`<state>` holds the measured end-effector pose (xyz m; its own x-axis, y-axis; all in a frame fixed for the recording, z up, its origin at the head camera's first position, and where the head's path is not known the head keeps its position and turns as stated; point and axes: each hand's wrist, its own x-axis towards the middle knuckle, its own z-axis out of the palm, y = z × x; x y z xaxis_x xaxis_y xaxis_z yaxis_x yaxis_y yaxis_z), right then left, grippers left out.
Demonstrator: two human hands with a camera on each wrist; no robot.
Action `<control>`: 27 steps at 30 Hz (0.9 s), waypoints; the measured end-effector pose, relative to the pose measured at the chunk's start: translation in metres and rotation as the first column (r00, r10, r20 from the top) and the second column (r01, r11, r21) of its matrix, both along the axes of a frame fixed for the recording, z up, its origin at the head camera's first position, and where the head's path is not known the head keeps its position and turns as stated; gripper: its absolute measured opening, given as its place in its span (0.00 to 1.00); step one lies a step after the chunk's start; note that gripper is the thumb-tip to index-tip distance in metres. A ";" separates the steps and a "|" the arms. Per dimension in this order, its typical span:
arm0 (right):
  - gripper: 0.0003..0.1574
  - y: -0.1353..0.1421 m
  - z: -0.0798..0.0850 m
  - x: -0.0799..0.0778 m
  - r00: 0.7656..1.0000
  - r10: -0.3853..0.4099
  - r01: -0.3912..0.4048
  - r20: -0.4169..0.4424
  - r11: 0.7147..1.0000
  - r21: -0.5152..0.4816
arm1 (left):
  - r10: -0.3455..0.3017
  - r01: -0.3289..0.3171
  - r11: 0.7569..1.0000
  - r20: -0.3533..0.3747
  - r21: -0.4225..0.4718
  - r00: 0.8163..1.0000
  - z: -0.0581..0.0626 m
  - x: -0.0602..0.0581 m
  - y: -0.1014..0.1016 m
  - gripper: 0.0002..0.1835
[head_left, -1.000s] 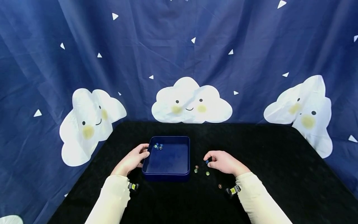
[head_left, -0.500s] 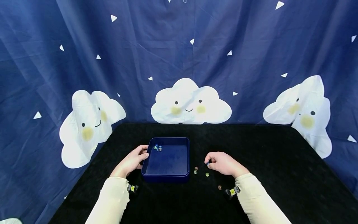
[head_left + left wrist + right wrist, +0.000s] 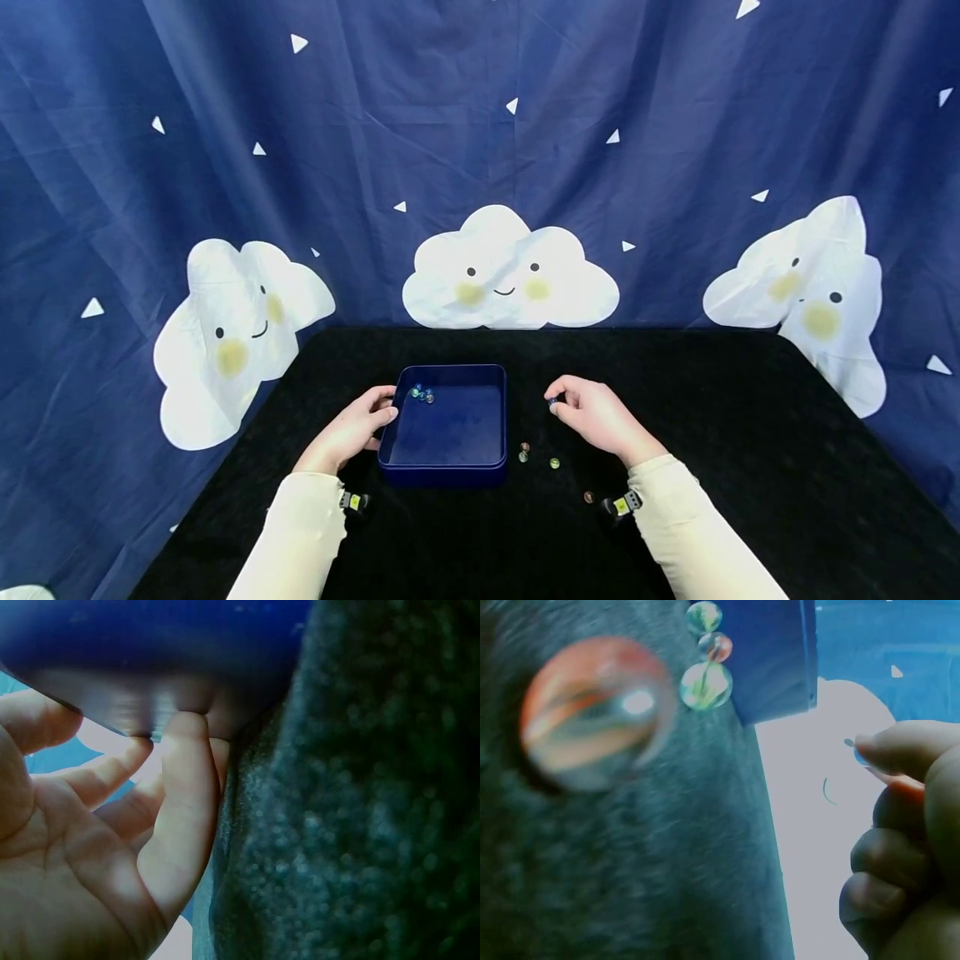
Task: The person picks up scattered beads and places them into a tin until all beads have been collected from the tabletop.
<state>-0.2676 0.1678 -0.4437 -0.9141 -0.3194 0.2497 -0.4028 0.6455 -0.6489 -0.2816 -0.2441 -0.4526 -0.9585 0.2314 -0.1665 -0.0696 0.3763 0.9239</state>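
Note:
A dark blue square tin (image 3: 450,468) stands on the black cloth, with several glass marbles (image 3: 422,394) in its far left corner. My left hand (image 3: 352,429) rests at its left side; in the left wrist view the fingertips (image 3: 186,724) touch its outer wall. Right of the tin, my right hand (image 3: 597,418) pinches a blue marble (image 3: 552,401) between thumb and index finger, above the cloth. The right wrist view shows only a sliver of the blue marble (image 3: 859,757) at the fingertips, with the other fingers curled beneath.
Near the tin's right side lie a reddish marble (image 3: 525,447) and a greenish one (image 3: 523,457). A yellow-green marble (image 3: 555,463) is farther right, and an orange-brown one (image 3: 588,497) sits by the right wrist. A blue curtain (image 3: 480,100) with clouds hangs behind.
My right hand has pinched the blue marble, lifted it off the cloth and moved toward the back of the table. The left hand has stayed at the tin.

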 end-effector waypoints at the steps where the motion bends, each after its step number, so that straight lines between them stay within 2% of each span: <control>1: 0.10 -0.001 0.002 -0.001 1.000 -0.008 0.008 -0.019 1.000 -0.008 | 0.000 0.000 1.000 -0.001 -0.005 1.000 0.000 0.000 0.000 0.24; 7: 0.07 -0.008 0.015 -0.005 0.996 -0.014 0.011 -0.087 0.999 -0.038 | 0.011 -0.011 0.999 -0.006 -0.031 1.000 0.000 0.001 0.001 0.24; 16: 0.06 -0.027 0.039 -0.013 0.995 0.024 -0.022 -0.101 1.000 0.015 | 0.015 -0.015 1.000 -0.001 -0.026 1.000 0.000 0.002 0.000 0.24; 27: 0.07 -0.052 0.049 -0.027 0.989 0.065 -0.056 -0.133 0.996 0.069 | 0.021 -0.021 0.999 0.001 -0.028 1.000 0.000 0.002 0.000 0.25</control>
